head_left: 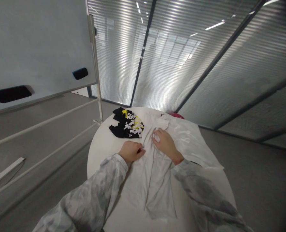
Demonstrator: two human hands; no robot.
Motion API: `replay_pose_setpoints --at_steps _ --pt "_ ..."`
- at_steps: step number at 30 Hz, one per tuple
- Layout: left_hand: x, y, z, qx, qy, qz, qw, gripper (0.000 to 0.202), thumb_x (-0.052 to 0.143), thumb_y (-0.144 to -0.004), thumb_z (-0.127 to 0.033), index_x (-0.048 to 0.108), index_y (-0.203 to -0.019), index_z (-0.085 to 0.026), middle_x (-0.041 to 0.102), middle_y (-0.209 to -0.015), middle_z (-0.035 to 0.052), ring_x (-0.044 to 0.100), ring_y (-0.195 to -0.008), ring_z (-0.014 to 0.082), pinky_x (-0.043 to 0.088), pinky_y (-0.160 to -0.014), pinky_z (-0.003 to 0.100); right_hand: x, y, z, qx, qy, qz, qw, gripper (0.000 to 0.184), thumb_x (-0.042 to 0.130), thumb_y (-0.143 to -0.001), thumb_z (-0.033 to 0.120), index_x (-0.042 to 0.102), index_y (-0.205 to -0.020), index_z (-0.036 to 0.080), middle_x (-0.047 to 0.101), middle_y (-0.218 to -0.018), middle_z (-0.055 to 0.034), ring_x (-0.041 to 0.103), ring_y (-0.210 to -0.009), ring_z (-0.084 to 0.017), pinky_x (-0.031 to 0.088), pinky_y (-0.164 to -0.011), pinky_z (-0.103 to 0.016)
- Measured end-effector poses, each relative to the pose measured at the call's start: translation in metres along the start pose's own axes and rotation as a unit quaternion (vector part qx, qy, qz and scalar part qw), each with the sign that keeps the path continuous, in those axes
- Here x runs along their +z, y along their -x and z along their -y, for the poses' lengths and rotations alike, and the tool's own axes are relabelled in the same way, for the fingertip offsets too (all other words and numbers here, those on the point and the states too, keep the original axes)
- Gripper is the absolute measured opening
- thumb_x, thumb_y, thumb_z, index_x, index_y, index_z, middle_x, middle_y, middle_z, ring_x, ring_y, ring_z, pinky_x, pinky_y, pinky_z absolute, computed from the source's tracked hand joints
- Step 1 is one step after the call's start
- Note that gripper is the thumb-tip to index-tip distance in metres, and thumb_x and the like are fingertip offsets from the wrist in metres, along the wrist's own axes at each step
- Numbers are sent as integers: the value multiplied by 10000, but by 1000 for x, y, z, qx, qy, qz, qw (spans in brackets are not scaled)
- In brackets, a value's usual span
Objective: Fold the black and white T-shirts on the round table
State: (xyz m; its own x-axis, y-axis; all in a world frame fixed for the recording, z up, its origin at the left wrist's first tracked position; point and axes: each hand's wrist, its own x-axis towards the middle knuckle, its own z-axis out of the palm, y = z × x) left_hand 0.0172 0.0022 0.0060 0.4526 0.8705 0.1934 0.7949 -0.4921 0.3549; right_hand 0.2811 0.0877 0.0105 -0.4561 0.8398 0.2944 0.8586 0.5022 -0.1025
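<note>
A crumpled white garment (154, 183), which looks like a shirt, lies lengthwise on the round table with long creases running toward me. My left hand (132, 150) is closed at its left edge, fingers curled and thumb against the cloth. On the garment's upper part, my right hand (166, 144) has its fingers bent around a gathered fold. The fingertips of both hands are partly hidden in the fabric. Just beyond my left hand lies a black garment (120, 129) with a yellow and white pattern.
More white cloth (191, 140) spreads over the right side of the white round table (98, 154), reaching past its edge. Something red (178, 115) shows at the far rim. A whiteboard on a metal frame (99, 96) stands at left. Behind is a ribbed glass partition (171, 64).
</note>
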Motion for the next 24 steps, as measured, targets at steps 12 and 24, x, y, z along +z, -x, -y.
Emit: replay_pose_setpoints --at_steps 12,24 --pt "1 0 -2 11 -12 -12 1000 506 444 -1117 -576 700 -842 -237 760 -817 71 696 -739 232 375 -668 339 1 49 39 50 -61 -30 996 238 561 -1084 491 724 -1041 322 781 -1103 -93 690 -1142 -323 507 -1060 -483" --pt "4 -1 -2 12 -13 -4 1000 566 397 -1131 -596 722 -858 -220 746 -808 85 657 -717 223 341 -673 332 -3 63 43 24 -90 -79 992 160 680 -1061 377 680 -957 255 748 -997 -68 662 -1017 -292 479 -1009 -461"
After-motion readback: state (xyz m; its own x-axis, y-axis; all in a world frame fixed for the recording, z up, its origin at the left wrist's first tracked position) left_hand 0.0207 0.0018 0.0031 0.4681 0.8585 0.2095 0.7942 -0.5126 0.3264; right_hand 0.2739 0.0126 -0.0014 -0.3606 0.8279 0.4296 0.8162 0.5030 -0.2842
